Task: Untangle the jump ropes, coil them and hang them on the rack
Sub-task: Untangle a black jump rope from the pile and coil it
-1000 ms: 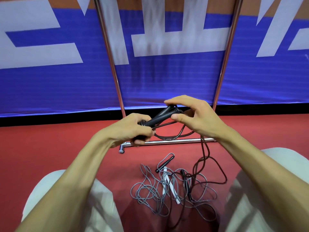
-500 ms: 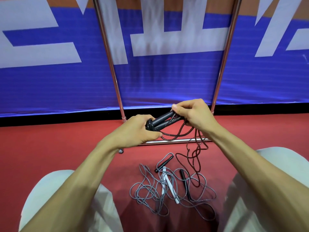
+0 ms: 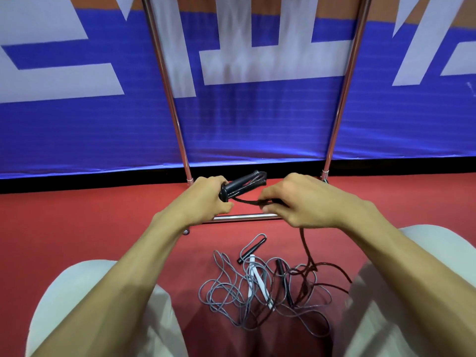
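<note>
My left hand [image 3: 206,195] grips the black handles [image 3: 243,182] of a dark jump rope, which stick out to the right of the fist. My right hand [image 3: 304,202] pinches that rope's dark cord [image 3: 247,200] just right of the handles. From the right hand the cord [image 3: 307,251] drops to the floor. There it joins a tangled pile of grey and dark ropes [image 3: 257,289] with a white handle [image 3: 258,276] and a black handle [image 3: 251,249] between my knees. The metal rack [image 3: 170,99] stands right behind my hands.
The rack's second upright [image 3: 342,99] rises on the right and its low crossbar [image 3: 244,216] runs under my hands. A blue and white banner [image 3: 77,119] hangs behind it. The floor is red. My knees in pale trousers [image 3: 85,300] flank the rope pile.
My right hand has let go of the handle tips and moved down and right, pulling the cord out sideways. The loops that hung under the handles are drawn out.
</note>
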A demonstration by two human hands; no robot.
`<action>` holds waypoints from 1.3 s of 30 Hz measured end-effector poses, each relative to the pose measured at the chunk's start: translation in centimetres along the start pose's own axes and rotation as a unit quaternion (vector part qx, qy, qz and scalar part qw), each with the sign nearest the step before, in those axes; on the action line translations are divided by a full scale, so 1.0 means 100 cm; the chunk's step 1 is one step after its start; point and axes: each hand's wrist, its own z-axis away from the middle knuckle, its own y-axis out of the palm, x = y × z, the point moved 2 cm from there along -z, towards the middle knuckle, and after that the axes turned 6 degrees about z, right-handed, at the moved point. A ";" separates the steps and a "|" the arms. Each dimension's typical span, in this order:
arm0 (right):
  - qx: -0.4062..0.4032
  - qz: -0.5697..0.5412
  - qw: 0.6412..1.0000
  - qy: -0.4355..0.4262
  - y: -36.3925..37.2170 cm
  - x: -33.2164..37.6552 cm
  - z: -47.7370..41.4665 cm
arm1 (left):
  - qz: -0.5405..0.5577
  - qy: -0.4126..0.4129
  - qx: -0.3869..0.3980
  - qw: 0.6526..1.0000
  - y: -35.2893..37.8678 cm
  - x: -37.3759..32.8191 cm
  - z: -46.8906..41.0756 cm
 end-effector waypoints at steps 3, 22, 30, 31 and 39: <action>-0.083 0.002 0.996 -0.042 -0.003 0.003 0.000 | -0.059 -0.001 0.023 0.998 0.006 -0.005 -0.001; -0.036 -0.495 0.857 0.141 0.008 -0.037 -0.014 | 0.231 0.067 0.203 0.949 0.014 -0.046 0.035; -0.029 -0.537 0.830 0.150 0.035 -0.017 -0.029 | 0.365 0.027 0.007 0.931 -0.005 -0.038 0.026; -0.029 -0.517 0.843 0.146 0.034 -0.015 -0.029 | 0.357 0.022 -0.001 0.934 -0.005 -0.036 0.026; 0.006 -0.304 0.933 0.194 0.034 -0.018 -0.021 | 0.224 0.032 -0.035 0.973 -0.001 -0.019 0.015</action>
